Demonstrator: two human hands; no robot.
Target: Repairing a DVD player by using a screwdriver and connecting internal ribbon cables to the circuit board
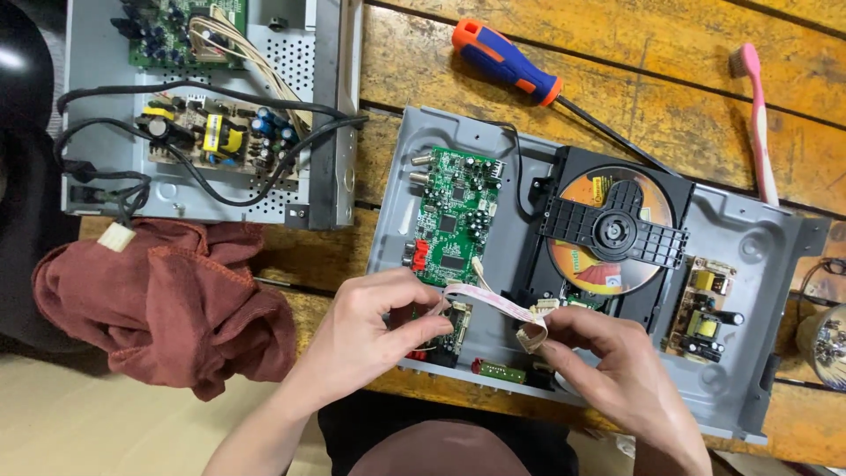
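pale ribbon cable point(480, 298) stretched between both grips, left hand point(366, 330) and right hand point(608, 366) each pinching an end

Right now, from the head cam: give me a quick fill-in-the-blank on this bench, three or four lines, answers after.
1. Both hands, left and right, hold a flat ribbon ____ between them.
2. The screwdriver has an orange and ____ handle.
3. The disc sits in the black drive, to the ____ of the green board in the picture.
4. The reddish cloth lies below the other open ____ with black cords.

Missing words: cable; blue; right; chassis
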